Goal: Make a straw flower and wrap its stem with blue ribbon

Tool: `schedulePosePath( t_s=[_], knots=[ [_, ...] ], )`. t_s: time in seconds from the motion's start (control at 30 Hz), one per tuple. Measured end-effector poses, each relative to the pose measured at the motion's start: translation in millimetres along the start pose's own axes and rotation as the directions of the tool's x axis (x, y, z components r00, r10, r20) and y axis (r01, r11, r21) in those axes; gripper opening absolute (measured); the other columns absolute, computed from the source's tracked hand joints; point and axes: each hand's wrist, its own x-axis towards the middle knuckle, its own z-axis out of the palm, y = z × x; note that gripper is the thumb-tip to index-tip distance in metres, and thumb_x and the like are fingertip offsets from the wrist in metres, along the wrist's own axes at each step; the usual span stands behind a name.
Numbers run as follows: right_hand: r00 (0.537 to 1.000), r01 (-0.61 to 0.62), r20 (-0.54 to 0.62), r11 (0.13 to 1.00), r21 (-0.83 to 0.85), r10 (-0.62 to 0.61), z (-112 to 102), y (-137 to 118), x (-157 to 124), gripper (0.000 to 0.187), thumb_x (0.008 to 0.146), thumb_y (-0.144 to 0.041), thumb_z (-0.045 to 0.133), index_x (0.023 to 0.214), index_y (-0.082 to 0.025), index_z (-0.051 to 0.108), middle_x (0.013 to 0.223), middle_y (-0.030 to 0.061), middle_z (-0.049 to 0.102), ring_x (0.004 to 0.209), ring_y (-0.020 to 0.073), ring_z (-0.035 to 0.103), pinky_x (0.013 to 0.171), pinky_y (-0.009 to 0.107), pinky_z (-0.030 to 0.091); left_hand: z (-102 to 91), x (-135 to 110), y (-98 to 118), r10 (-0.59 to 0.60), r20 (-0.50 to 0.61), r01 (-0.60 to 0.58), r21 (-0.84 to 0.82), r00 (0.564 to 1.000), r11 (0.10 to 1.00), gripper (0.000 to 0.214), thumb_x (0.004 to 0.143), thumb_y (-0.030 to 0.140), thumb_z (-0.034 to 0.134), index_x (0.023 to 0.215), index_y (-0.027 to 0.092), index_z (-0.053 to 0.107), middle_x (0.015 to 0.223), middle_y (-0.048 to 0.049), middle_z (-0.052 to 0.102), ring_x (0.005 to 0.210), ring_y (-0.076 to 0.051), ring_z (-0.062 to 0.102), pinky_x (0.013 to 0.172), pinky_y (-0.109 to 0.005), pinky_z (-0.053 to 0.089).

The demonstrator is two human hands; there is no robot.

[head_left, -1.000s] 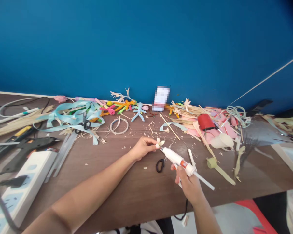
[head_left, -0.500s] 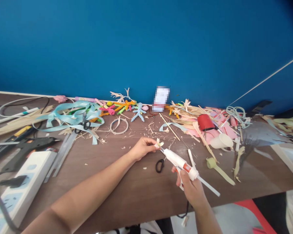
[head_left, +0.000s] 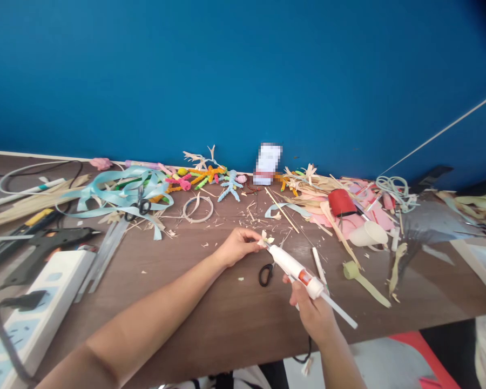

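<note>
My left hand (head_left: 237, 246) pinches a small cream leaf flower (head_left: 265, 239) just above the brown table (head_left: 194, 302). My right hand (head_left: 311, 310) is wrapped round the grip of a white glue gun (head_left: 294, 267) with an orange band. The gun's nozzle touches the flower, and a white glue stick (head_left: 340, 310) juts from its back end. Black scissors (head_left: 266, 274) lie on the table just under the gun.
Dried leaf strips, pink paper, a red cup (head_left: 341, 202) and a white cup (head_left: 368, 234) crowd the right. Light blue ribbon (head_left: 121, 192), a black glue gun (head_left: 48, 243) and a white power strip (head_left: 36, 313) lie left. Coloured twisted figures (head_left: 204, 178) line the blue wall.
The glue gun's rear end and my right hand shifted slightly right and then back left. The nozzle stays at the flower in my left hand.
</note>
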Motion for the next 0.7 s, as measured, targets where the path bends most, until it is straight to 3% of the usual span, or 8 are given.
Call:
schedulePosePath(
  t_s=[0.23, 0.5, 0.7],
  knots=[
    [1.000, 0.012, -0.006, 0.999, -0.036, -0.012, 2.3, 3.9, 0.6, 0.022, 0.082, -0.036, 0.043, 0.071, -0.017, 0.049, 0.063, -0.0005, 0.051, 0.049, 0.0096, 0.046, 0.047, 0.021, 0.040, 2.4, -1.7, 4.1, -0.030, -0.009, 0.030, -0.033, 1.000, 0.999, 0.016, 0.053, 0.024, 0.073, 0.064, 0.013, 0.068, 0.057, -0.0009, 0.063, 0.052, -0.008, 0.050, 0.055, -0.020, 0.038],
    [0.999, -0.023, 0.044, 0.999, -0.039, 0.025, 0.2, 2.5, -0.1, 0.019, 0.081, -0.034, 0.044, 0.074, -0.017, 0.050, 0.060, -0.0011, 0.047, 0.051, 0.0107, 0.045, 0.046, 0.020, 0.040, 2.8, -3.0, 6.1, -0.032, -0.012, 0.032, -0.050, 0.999, 0.998, 0.017, 0.054, 0.026, 0.073, 0.061, 0.012, 0.067, 0.055, -0.0019, 0.062, 0.053, -0.009, 0.050, 0.056, -0.022, 0.039],
    [0.998, -0.014, -0.066, 1.000, -0.006, 0.014, -8.1, -11.8, -8.2, 0.025, 0.080, -0.040, 0.042, 0.073, -0.018, 0.051, 0.056, -0.0007, 0.047, 0.047, 0.0110, 0.043, 0.043, 0.022, 0.037, 2.8, -3.9, 8.2, -0.037, -0.007, 0.037, -0.011, 0.999, 0.999, 0.019, 0.057, 0.029, 0.070, 0.067, 0.013, 0.069, 0.065, -0.0053, 0.066, 0.059, -0.012, 0.055, 0.056, -0.023, 0.042]
  ],
)
